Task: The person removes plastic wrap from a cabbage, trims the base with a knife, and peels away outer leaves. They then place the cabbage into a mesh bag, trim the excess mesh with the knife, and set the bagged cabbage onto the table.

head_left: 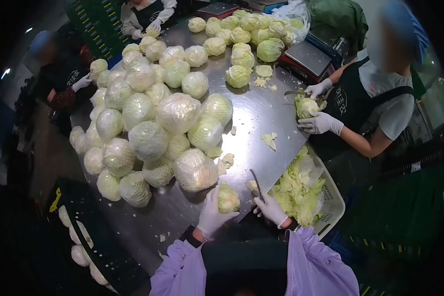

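Observation:
My left hand (211, 213), in a white glove, is closed around the side of a small pale lettuce head (228, 199) with its cut end up. In my gloved right hand (272, 209) is a knife (255, 177) with a thin dark blade pointing away from me. A pale cut piece (253, 186) lies beside the blade, close to my fingers. Just beyond my left hand sits a large lettuce head wrapped in clear film (195, 170), at the near edge of a big pile of wrapped heads (148, 140).
A white basket (334, 209) of loose leaves stands at the metal table's (254, 126) right edge. Across from it, a co-worker (365, 98) trims a head. Two more people work at the far left. Unwrapped heads (240, 35) and a scale (308, 56) are at the back.

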### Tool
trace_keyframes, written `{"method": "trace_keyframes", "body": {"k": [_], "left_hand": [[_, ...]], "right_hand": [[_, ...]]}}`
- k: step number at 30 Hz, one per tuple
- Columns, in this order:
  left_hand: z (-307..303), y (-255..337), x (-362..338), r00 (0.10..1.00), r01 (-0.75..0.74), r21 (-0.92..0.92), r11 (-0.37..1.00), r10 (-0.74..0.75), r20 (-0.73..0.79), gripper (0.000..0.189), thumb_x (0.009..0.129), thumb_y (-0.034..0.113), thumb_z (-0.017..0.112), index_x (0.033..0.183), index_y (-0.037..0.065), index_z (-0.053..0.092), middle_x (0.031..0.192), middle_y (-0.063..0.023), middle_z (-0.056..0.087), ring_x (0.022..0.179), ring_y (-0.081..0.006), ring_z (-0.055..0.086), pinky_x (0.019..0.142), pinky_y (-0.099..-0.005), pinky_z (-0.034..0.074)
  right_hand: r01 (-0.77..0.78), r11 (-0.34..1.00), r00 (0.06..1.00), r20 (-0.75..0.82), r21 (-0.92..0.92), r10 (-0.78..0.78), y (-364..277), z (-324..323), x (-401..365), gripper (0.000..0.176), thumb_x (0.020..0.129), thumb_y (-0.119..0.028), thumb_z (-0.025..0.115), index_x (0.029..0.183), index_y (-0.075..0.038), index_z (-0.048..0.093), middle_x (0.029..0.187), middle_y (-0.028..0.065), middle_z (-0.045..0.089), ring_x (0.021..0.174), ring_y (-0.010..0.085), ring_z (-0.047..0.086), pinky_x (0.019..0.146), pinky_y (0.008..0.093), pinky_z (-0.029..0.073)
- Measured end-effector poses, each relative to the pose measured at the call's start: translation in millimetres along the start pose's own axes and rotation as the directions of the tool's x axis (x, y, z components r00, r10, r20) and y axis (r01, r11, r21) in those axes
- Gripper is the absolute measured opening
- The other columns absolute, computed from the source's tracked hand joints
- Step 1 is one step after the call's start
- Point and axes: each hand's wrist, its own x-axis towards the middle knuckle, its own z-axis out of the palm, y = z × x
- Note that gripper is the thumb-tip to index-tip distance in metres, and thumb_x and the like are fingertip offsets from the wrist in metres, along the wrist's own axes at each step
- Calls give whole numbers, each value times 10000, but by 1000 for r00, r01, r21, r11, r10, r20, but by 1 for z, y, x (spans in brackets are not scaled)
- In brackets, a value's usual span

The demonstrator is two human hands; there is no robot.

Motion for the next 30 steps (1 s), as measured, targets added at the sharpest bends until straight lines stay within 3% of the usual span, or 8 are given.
{"method": "trace_keyframes", "body": {"k": [3, 12, 19, 22, 25, 26, 27, 30], "left_hand": [[8, 9, 0, 999, -47, 48, 998, 47, 3, 1040, 596, 451, 839, 1381, -5, 332, 1284, -160, 420, 1160, -349, 469, 909, -386, 472], [19, 31, 29, 999, 3, 278, 960, 10, -45, 939, 515, 474, 855, 1207, -26, 465, 1038, -125, 482, 928, -312, 519, 693, -413, 505], [29, 42, 28, 999, 36, 352, 935, -36, -4, 925, 530, 473, 846, 1212, -25, 469, 1064, -127, 499, 943, -310, 525, 690, -406, 513], [19, 33, 23, 1000, 9, 319, 948, -4, -17, 934, 537, 454, 853, 1241, -17, 458, 1143, -146, 500, 1008, -320, 520, 776, -407, 505], [8, 14, 4, 999, 37, 161, 986, -36, -11, 982, 534, 415, 871, 1300, -2, 420, 1243, -179, 471, 1117, -350, 489, 927, -413, 450], [8, 11, -1, 999, 48, 104, 993, -48, -1, 990, 560, 398, 865, 1325, -4, 383, 1276, -184, 442, 1149, -359, 466, 948, -414, 437], [7, 8, -6, 998, 58, 48, 997, -59, 13, 998, 586, 381, 858, 1350, -7, 347, 1308, -189, 412, 1181, -369, 444, 969, -416, 423], [8, -4, -12, 999, 40, -18, 999, -40, -4, 1004, 611, 330, 855, 1386, -2, 311, 1320, -188, 429, 1221, -345, 442, 1005, -401, 407]], "right_hand": [[482, 569, 807, 85, -666, -584, 9, 13, -18, 404, 902, -192, 558, 1263, -34, 472, 972, 229, 636, 810, 380, 638, 655, 441, 520], [286, 464, 879, 36, -838, -476, 8, 30, -37, 100, 901, -162, 505, 893, -63, 491, 700, 169, 597, 546, 342, 615, 480, 449, 483], [235, 461, 941, 81, -856, -329, 31, 25, 13, 135, 867, -147, 510, 955, -46, 491, 778, 190, 631, 593, 363, 634, 520, 467, 500], [255, 728, 962, 90, -636, -258, 38, 16, 34, 454, 886, -178, 514, 1285, 16, 420, 1077, 288, 584, 888, 421, 617, 768, 464, 500], [325, 808, 944, 122, -491, -305, 29, 15, 15, 525, 909, -213, 530, 1363, -6, 367, 1159, 299, 548, 993, 428, 584, 833, 449, 478], [508, 700, 834, 86, -502, -544, 46, 22, 20, 525, 925, -222, 536, 1387, -45, 361, 1115, 267, 571, 796, 358, 647, 717, 401, 516], [506, 707, 838, 88, -493, -538, 37, 28, 14, 525, 925, -222, 536, 1387, -45, 361, 1115, 267, 571, 796, 358, 647, 717, 401, 516], [153, 977, 982, 132, -147, -134, 5, 27, 11, 527, 961, -215, 478, 1447, -104, 308, 898, 151, 602, 485, 168, 544, 482, 297, 476]]}}
